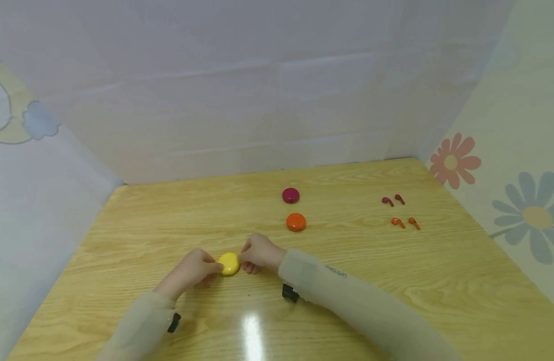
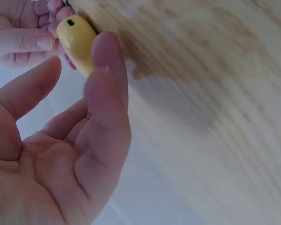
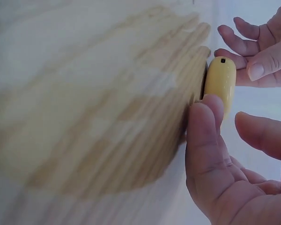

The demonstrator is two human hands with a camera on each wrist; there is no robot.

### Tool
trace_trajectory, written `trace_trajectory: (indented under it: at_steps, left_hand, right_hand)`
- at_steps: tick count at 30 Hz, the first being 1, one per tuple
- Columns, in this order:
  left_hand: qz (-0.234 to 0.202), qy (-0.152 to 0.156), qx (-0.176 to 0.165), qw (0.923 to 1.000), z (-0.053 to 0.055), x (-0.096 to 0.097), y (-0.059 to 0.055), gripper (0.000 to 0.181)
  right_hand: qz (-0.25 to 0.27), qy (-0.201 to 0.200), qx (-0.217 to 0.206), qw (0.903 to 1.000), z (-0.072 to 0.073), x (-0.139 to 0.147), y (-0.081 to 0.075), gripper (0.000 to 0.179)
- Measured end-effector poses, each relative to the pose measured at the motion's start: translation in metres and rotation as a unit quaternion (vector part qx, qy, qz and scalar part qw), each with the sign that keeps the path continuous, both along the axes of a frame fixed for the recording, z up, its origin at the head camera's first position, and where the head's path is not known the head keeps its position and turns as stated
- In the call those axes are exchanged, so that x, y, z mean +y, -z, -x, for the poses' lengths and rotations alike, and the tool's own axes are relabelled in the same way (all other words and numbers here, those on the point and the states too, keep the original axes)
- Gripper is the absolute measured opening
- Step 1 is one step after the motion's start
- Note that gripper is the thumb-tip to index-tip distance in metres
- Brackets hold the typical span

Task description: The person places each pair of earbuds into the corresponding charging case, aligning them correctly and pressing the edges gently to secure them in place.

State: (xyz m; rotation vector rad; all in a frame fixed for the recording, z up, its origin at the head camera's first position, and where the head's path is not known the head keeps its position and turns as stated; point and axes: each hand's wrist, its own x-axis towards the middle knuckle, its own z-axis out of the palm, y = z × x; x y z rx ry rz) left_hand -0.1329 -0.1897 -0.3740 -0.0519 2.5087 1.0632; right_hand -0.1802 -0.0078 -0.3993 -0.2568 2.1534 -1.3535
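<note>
A round, glossy yellow earbud case [image 1: 229,263] sits low at the table surface between the two hands, with a small dark port [image 2: 70,22] on its edge. The left hand [image 1: 196,268] is at its left side, thumb tip overlapping the rim in the head view. On the opposite side, the right hand [image 1: 259,252] has its fingertips right at the rim. Both wrist views show each thumb standing off the case, with fingers loosely curved: the left fingers [image 2: 105,84] and right fingers [image 3: 203,136] reach its lower edge.
Farther back on the wooden table [image 1: 168,210] lie an orange case [image 1: 296,222] and a magenta case [image 1: 290,195]. Toward the right are a pair of magenta earbuds [image 1: 387,201] and a pair of orange earbuds [image 1: 397,222]. Printed cloth walls [image 1: 268,110] border the table.
</note>
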Motion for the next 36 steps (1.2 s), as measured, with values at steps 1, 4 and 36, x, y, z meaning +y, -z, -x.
trace_trajectory:
  at_steps: [1,4,36]
  left_hand:
    - [-0.002,0.002,0.005,1.0,0.0,-0.001,-0.002,0.024]
    - [-0.002,0.004,0.019,0.9998,-0.001,-0.004,-0.008,0.025]
    - [-0.004,0.023,0.157,0.9874,0.007,0.057,-0.028,0.053]
  right_hand:
    - [-0.002,-0.002,0.003,1.0,0.0,0.003,0.0,0.01]
    - [-0.004,-0.007,0.013,0.9999,0.001,0.012,-0.002,0.01]
    - [-0.019,0.034,0.141,0.9893,0.01,0.115,-0.034,0.031]
